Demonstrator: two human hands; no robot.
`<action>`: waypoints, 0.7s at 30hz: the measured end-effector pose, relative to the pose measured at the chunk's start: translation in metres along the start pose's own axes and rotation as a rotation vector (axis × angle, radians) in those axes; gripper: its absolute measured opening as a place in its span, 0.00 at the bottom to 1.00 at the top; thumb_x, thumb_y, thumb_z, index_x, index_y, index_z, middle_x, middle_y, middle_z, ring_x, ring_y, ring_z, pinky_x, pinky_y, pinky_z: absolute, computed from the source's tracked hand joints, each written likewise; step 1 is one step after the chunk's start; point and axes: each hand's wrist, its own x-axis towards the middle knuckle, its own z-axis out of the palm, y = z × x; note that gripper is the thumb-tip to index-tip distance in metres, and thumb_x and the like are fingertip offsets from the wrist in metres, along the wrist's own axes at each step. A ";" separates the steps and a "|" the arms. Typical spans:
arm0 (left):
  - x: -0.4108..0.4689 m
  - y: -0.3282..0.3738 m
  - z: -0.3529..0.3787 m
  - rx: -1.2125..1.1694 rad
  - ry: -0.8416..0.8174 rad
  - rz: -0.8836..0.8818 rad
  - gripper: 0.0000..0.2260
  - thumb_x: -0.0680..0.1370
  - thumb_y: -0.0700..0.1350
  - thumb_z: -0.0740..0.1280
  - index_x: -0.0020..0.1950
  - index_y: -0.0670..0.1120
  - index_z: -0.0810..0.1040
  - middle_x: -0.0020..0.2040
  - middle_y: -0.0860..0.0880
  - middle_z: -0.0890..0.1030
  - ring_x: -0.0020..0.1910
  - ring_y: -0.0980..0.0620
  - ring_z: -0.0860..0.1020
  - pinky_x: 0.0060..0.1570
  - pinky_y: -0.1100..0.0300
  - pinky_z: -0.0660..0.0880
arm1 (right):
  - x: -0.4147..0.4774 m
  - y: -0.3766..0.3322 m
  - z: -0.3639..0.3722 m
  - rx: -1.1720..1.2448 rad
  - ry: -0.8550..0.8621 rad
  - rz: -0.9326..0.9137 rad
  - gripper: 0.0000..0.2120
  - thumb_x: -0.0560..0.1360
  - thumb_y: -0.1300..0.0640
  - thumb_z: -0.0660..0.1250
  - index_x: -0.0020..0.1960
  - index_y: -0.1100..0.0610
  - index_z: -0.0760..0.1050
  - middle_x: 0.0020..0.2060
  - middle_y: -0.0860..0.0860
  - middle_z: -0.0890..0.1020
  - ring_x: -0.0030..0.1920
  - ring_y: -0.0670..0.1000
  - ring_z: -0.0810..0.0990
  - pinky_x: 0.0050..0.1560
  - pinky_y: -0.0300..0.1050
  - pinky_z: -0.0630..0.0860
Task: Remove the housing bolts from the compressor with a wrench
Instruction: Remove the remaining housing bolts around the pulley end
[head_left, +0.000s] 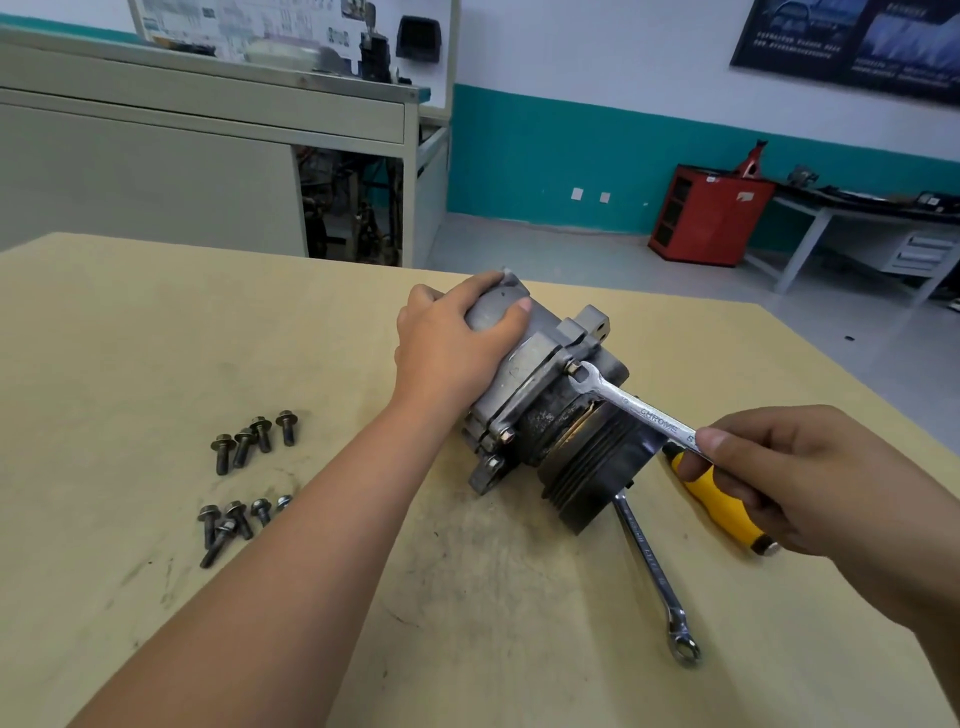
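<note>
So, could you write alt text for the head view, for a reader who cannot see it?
A person's right hand holds an open-end wrench seated on a bolt of a compressor, while the left hand grips the compressor body on a tan table. Loose bolts lie to the left; a second wrench and a yellow-handled tool lie by the compressor.

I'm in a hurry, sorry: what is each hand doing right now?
Left hand: grips the compressor.
Right hand: pinches the wrench, set on a housing bolt.
</note>
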 end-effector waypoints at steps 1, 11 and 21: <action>0.000 0.000 0.000 0.003 0.002 0.003 0.17 0.74 0.60 0.66 0.62 0.64 0.74 0.44 0.53 0.66 0.58 0.47 0.70 0.61 0.53 0.69 | 0.001 0.000 0.000 -0.017 0.013 -0.012 0.16 0.78 0.57 0.62 0.34 0.59 0.80 0.23 0.51 0.65 0.20 0.46 0.58 0.19 0.35 0.56; 0.000 -0.002 0.001 -0.002 0.008 0.008 0.17 0.73 0.60 0.66 0.62 0.64 0.75 0.44 0.56 0.65 0.57 0.48 0.70 0.60 0.53 0.70 | -0.014 0.016 0.016 -0.266 0.165 -0.195 0.09 0.76 0.50 0.60 0.40 0.42 0.76 0.21 0.45 0.67 0.23 0.43 0.65 0.30 0.42 0.59; 0.001 -0.003 0.002 -0.009 0.015 0.012 0.16 0.73 0.60 0.66 0.61 0.65 0.75 0.43 0.56 0.65 0.56 0.49 0.70 0.58 0.56 0.70 | -0.008 0.009 0.013 -0.091 0.124 -0.211 0.10 0.74 0.48 0.61 0.39 0.47 0.80 0.20 0.44 0.67 0.22 0.43 0.64 0.33 0.40 0.62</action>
